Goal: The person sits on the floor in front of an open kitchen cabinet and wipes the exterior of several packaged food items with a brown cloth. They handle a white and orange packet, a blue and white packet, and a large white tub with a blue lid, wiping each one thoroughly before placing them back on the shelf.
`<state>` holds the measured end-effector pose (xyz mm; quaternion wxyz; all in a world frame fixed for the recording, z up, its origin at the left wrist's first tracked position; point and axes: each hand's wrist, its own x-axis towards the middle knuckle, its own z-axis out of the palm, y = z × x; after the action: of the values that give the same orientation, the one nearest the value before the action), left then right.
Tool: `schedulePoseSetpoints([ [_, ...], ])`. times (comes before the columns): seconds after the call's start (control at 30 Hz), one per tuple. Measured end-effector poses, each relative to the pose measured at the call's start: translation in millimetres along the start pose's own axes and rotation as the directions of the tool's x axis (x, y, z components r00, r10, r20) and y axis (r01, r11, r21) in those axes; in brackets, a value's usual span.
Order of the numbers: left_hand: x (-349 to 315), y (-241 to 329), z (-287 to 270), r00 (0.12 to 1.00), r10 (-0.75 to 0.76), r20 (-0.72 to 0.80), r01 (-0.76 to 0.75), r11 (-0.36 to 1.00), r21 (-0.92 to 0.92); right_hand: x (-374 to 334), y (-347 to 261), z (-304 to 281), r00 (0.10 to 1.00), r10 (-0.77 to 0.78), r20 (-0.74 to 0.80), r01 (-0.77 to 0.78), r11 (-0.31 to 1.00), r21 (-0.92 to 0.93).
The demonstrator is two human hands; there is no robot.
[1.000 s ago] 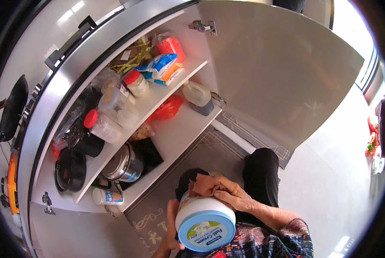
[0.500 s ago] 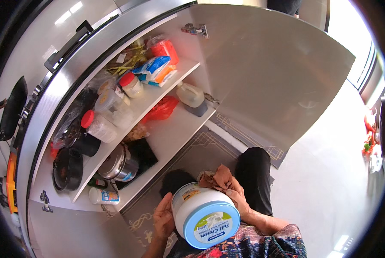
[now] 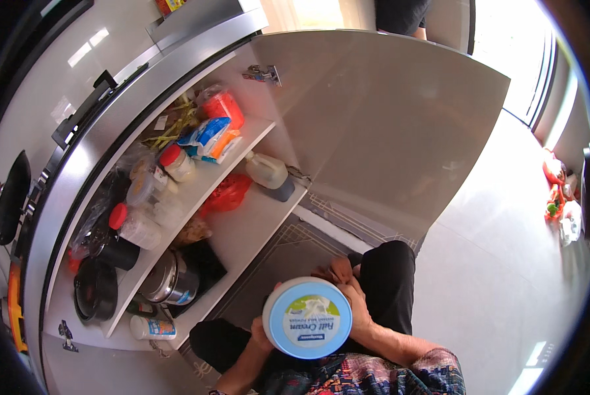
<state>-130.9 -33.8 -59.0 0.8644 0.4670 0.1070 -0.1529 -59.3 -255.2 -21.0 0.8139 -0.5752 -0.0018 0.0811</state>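
Note:
A large white tub with a light blue lid (image 3: 308, 316) sits between my knees, its lid turned up toward me. My left hand (image 3: 260, 334) grips the tub's left side, its fingers mostly behind it. On the far right side, my right hand (image 3: 355, 299) is closed on a brown cloth (image 3: 339, 268) at the tub's wall. The tub hides most of the cloth and several of my fingertips.
An open cupboard stands ahead, its shelf (image 3: 206, 181) holding jars, packets and black pans. Below are a steel pot (image 3: 166, 280), a white canister (image 3: 151, 328) and a jug of dark liquid (image 3: 268, 174). The cupboard door (image 3: 387, 125) swings out rightward; a patterned mat (image 3: 275, 253) lies underneath.
The tub has tipped so its lid faces me more squarely and its side shows less. My left hand has closed in against it. The cupboard sits lower and further left in view.

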Motion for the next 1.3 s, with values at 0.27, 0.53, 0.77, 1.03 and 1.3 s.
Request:
schedulePoseSetpoints([
  [0.27,56.9,60.5,15.8,0.966,0.228,0.124,-0.169,0.915,-0.366,66.9,-15.0,36.5,0.999,-0.039,0.017,0.040,0.999,-0.024],
  [0.53,78.6,61.2,2.0,0.945,0.286,0.157,-0.159,0.823,-0.545,64.9,-65.4,69.7,0.953,-0.284,0.103,0.277,0.957,0.081],
  [0.77,78.7,64.7,6.6,0.953,0.284,0.107,-0.175,0.802,-0.571,90.0,-99.3,76.7,0.893,-0.214,0.396,0.295,0.943,-0.156],
  [1.03,85.7,45.5,12.1,0.976,0.192,0.098,-0.107,0.826,-0.554,159.1,-115.6,103.4,0.591,0.069,0.804,0.239,0.937,-0.256],
  [1.3,88.3,56.8,13.0,0.975,0.210,0.074,-0.134,0.818,-0.559,164.4,-104.9,90.1,0.691,-0.074,0.719,0.015,0.996,0.088],
])
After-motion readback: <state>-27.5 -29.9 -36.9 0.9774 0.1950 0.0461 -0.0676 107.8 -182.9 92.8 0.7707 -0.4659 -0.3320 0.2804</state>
